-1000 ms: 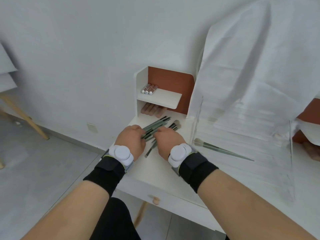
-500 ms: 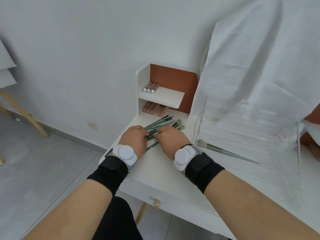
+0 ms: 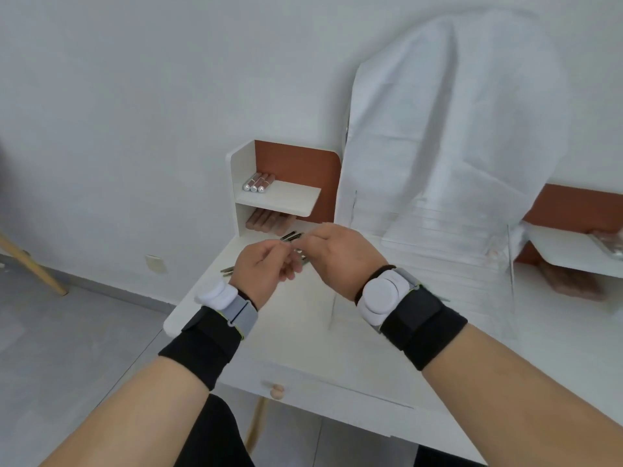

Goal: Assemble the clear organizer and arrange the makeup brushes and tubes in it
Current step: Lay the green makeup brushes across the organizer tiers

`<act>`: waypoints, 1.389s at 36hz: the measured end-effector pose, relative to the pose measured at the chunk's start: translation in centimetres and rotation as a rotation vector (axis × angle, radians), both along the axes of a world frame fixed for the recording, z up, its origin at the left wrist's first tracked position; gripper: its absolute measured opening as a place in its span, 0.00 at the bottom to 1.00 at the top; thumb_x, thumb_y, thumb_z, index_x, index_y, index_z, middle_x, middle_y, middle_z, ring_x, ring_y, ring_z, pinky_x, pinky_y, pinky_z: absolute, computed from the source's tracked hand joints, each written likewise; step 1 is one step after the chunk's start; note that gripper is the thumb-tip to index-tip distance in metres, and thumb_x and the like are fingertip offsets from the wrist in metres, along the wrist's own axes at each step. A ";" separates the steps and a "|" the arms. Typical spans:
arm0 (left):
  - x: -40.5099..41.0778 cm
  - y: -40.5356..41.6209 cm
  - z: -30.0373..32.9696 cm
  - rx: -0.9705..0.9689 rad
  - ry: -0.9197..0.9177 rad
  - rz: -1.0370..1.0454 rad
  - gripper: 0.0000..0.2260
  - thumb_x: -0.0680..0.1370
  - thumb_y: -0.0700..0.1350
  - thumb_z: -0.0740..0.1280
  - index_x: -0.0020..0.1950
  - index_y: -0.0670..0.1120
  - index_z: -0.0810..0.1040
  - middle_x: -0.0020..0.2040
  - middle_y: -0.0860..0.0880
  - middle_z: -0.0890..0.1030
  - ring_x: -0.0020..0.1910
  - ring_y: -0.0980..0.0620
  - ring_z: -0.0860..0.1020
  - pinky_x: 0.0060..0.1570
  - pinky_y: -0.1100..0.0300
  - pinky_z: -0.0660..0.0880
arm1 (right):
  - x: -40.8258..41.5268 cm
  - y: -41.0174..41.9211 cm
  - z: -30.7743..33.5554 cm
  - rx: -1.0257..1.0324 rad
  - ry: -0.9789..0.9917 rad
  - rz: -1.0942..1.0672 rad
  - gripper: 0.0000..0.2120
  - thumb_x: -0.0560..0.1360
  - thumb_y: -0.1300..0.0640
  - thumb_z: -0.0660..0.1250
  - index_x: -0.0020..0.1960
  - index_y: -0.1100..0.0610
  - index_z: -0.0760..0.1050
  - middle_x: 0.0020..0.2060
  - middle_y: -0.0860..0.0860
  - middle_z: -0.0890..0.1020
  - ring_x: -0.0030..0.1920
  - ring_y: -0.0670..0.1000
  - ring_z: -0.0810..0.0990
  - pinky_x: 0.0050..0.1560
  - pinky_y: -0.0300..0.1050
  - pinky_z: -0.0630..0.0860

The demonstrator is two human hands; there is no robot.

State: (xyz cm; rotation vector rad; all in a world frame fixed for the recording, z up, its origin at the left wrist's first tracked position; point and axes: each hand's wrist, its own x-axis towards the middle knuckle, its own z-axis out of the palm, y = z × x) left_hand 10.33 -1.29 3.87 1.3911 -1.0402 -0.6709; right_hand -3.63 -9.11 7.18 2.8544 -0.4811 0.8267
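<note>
Left hand [image 3: 261,274] raised over the white desk [image 3: 303,332], fingers curled, pinching the makeup brushes [image 3: 292,236] at the handle end. Brush tips visible just beyond the knuckles; one handle end pokes out at far left, near the desk surface. Right hand [image 3: 340,256] touching the same bundle from the other side — fingers bent around it. Silver-capped tubes [image 3: 258,183] on the upper shelf behind. Clear organizer [image 3: 438,264] upright on the desk at right, under a white cloth [image 3: 455,129].
</note>
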 end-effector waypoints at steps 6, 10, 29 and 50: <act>-2.5 -0.7 0.5 -0.100 -0.048 -0.033 0.09 0.75 0.44 0.64 0.43 0.41 0.81 0.36 0.44 0.82 0.33 0.48 0.77 0.37 0.53 0.74 | -3.9 0.8 2.9 0.022 -0.275 -0.003 0.10 0.73 0.62 0.72 0.54 0.59 0.83 0.44 0.53 0.85 0.43 0.55 0.83 0.44 0.45 0.80; -4.3 -1.7 1.2 -0.125 -0.231 -0.066 0.12 0.72 0.46 0.73 0.54 0.53 0.78 0.38 0.50 0.82 0.37 0.47 0.79 0.43 0.54 0.77 | -6.2 1.5 5.1 0.070 -0.351 -0.005 0.08 0.75 0.60 0.71 0.53 0.58 0.84 0.43 0.49 0.86 0.44 0.50 0.83 0.48 0.41 0.79; -16.6 -5.0 2.0 -0.095 -0.094 -0.289 0.04 0.77 0.42 0.68 0.47 0.43 0.81 0.36 0.47 0.84 0.32 0.50 0.80 0.33 0.57 0.76 | -18.7 0.7 2.0 0.296 -0.468 -0.329 0.09 0.77 0.59 0.68 0.55 0.55 0.83 0.50 0.47 0.85 0.47 0.41 0.80 0.51 0.28 0.72; -13.3 -5.6 -3.0 -0.154 -0.762 -0.048 0.08 0.73 0.45 0.71 0.52 0.50 0.79 0.48 0.54 0.75 0.42 0.57 0.75 0.44 0.61 0.75 | -23.7 -2.4 -2.3 0.373 0.100 -0.580 0.11 0.78 0.53 0.65 0.59 0.51 0.78 0.51 0.47 0.82 0.51 0.51 0.79 0.53 0.47 0.75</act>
